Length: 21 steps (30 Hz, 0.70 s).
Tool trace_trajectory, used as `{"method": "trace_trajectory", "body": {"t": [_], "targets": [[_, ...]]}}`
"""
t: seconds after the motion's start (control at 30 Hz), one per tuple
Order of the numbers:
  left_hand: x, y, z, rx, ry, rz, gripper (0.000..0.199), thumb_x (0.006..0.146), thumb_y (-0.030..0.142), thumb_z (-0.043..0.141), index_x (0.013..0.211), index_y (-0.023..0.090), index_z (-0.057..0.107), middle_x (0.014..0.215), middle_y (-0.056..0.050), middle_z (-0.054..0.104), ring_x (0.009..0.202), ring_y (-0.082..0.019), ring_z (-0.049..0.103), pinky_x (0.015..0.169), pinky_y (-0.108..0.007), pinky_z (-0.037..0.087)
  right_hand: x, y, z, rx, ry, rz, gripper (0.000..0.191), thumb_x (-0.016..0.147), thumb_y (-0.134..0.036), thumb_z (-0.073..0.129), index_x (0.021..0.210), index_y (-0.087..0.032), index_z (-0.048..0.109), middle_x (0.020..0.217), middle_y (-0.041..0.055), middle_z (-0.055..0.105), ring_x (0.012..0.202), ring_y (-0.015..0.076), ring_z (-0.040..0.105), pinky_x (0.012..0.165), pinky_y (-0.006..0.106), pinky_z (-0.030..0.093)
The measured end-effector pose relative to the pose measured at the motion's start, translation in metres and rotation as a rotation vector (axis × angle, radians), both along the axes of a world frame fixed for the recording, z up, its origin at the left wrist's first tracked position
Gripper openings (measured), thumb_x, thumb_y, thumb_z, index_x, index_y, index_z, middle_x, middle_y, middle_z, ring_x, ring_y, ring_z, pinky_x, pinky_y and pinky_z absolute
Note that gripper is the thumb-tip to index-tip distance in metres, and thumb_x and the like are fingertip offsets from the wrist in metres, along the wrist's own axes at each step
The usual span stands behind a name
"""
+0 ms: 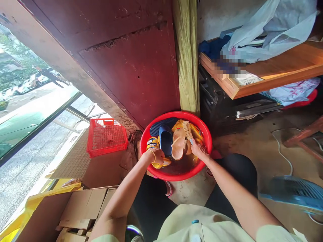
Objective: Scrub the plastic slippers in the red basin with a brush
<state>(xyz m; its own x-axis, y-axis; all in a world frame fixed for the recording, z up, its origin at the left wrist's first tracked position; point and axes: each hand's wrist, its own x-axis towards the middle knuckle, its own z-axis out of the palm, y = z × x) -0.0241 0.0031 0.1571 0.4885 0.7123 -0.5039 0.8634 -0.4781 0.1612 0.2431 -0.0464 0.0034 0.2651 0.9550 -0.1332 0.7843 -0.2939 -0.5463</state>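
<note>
A red plastic basin (209, 137) with dark water and several shoes in it stands between my knees. My left hand (157, 156) is closed at its left side on a yellow slipper (156, 165), partly hidden by the fingers. In my right hand (198, 149) is a scrub brush (187, 130), its bristle end over the shoes at the right. Between my hands lie a dark blue slipper (166, 140) and a beige clog (178, 148). Behind them, a dark sole (163, 125) leans on the rim. More yellow footwear (195, 129) sits at the right, partly covered by the brush.
A dark red door (131, 74) and a yellow-green curtain (188, 60) rise behind the basin. To the left are a red crate (108, 136) and cardboard boxes (83, 205). A wooden tray (277, 80) juts out at right, above a blue fan (295, 193).
</note>
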Motion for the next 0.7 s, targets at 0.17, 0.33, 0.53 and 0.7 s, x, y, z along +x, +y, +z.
{"method": "trace_trajectory", "body": {"t": [0.17, 0.33, 0.53, 0.7], "targets": [[-0.013, 0.023, 0.060, -0.202, -0.038, -0.067, 0.043, 0.058, 0.022, 0.070, 0.099, 0.029, 0.081, 0.095, 0.001, 0.079, 0.090, -0.021, 0.068, 0.079, -0.023, 0.050, 0.002, -0.001, -0.004, 0.087, -0.020, -0.049, 0.058, 0.101, -0.028, 0.035, 0.157, -0.010, 0.035, 0.129, 0.0195, 0.067, 0.113, 0.0278, 0.066, 0.095, 0.036, 0.050], [-0.028, 0.032, 0.083, -0.157, -0.034, -0.029, 0.045, 0.066, 0.017, 0.073, 0.109, 0.030, 0.079, 0.099, 0.003, 0.078, 0.094, -0.018, 0.068, 0.084, -0.022, 0.048, 0.008, 0.002, -0.001, 0.220, -0.110, -0.098, 0.058, 0.101, -0.030, 0.035, 0.156, -0.012, 0.037, 0.128, 0.0199, 0.067, 0.115, 0.0310, 0.063, 0.099, 0.042, 0.047], [-0.015, 0.015, 0.069, -0.166, -0.021, 0.118, 0.042, 0.057, 0.013, 0.075, 0.094, 0.031, 0.082, 0.070, 0.003, 0.073, 0.079, -0.020, 0.068, 0.078, -0.027, 0.051, 0.028, 0.026, 0.002, 0.296, -0.234, -0.082, 0.057, 0.099, -0.022, 0.035, 0.154, -0.008, 0.037, 0.128, 0.0231, 0.066, 0.123, 0.0350, 0.056, 0.104, 0.048, 0.041], [-0.017, 0.013, 0.060, -0.215, -0.136, 0.195, 0.030, 0.049, 0.018, 0.076, 0.074, 0.033, 0.080, 0.060, 0.003, 0.070, 0.071, -0.023, 0.067, 0.073, -0.030, 0.052, 0.038, 0.046, -0.017, 0.240, -0.208, -0.130, 0.062, 0.093, -0.017, 0.038, 0.154, -0.009, 0.036, 0.141, 0.0239, 0.056, 0.133, 0.0349, 0.051, 0.109, 0.047, 0.039]]}}
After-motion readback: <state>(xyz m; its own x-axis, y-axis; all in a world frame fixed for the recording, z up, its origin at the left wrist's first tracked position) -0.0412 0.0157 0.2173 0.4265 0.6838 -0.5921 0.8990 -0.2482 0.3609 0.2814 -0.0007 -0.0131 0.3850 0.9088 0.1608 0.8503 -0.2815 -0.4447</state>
